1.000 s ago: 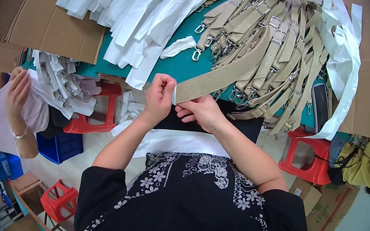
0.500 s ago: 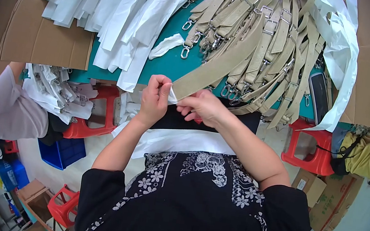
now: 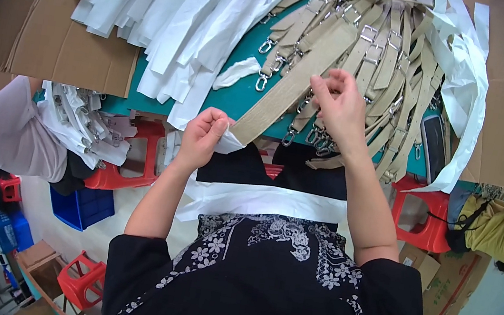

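Note:
A wide beige strap point(image 3: 292, 85) slants from the pile down toward me, its near end meeting a white wrapping strip point(image 3: 232, 143). My left hand point(image 3: 201, 139) pinches this white strip beside the strap's end. Over the strap's right edge, my right hand point(image 3: 341, 109) is raised with thumb and fingers loosely apart, and nothing shows in it. Around and behind it lies a heap of beige straps point(image 3: 375, 72) with silver buckles and swivel clasps. A long white strip point(image 3: 265, 202) lies across my lap.
Many white strips point(image 3: 173, 28) hang over the green table point(image 3: 234, 104) at the left, near a crumpled white piece point(image 3: 237, 74). A phone point(image 3: 433, 145) lies right of the heap. Cardboard point(image 3: 73, 46) flanks both sides. Another person point(image 3: 21, 129) sits at left.
My right hand has let go of the strap's near end and moved up and right over the heap. My left hand keeps its pinch, slightly lower and farther left.

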Motion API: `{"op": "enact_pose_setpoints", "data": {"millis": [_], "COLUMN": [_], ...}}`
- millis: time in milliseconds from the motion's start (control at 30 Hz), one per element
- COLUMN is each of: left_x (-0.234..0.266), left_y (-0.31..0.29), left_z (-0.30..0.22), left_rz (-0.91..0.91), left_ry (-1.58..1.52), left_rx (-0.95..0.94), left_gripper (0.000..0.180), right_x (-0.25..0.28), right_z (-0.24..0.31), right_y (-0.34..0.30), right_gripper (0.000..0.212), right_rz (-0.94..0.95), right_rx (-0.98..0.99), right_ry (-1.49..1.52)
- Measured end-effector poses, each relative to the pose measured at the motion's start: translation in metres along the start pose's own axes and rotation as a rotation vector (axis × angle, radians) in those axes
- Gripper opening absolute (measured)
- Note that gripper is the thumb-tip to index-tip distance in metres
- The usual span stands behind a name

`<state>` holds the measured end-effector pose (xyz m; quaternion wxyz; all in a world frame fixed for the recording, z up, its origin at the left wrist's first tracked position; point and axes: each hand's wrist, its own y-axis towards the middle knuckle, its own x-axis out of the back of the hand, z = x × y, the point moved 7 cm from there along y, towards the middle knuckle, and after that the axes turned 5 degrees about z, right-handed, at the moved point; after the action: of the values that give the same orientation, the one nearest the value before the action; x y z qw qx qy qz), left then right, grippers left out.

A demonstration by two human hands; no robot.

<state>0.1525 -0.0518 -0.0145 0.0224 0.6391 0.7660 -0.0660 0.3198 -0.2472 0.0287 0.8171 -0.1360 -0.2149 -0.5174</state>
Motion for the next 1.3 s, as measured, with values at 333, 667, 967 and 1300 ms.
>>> {"op": "enact_pose_setpoints", "data": {"millis": [333,667,967,1300], "left_x": [0.019,0.027,0.023,0.008], "left_y": [-0.004,-0.002,-0.008,-0.006], "left_z": [0.009,-0.017,-0.004,-0.012], "left_rz": [0.061,-0.012,-0.046,0.003], "left_ry": [-0.007,-0.066,0.044,-0.105], "left_rx": [0.075,0.009,-0.008,-0.067], "left_gripper": [0.015,0.016,0.016,0.012], "right_x": [-0.028,-0.044,-0.085,-0.106], "right_z": [0.011,0.086,0.05,0.058], "right_y": [0.008,-0.058,-0.056,-0.077], "right_gripper": [0.013,0.011,0.027,0.027], "right_rz": [0.154,0.154,0.359,0.414], "right_rx": [-0.111,0.278,-0.071,0.174], "right_ry": [0.997,0.497,0.562,0.128]}}
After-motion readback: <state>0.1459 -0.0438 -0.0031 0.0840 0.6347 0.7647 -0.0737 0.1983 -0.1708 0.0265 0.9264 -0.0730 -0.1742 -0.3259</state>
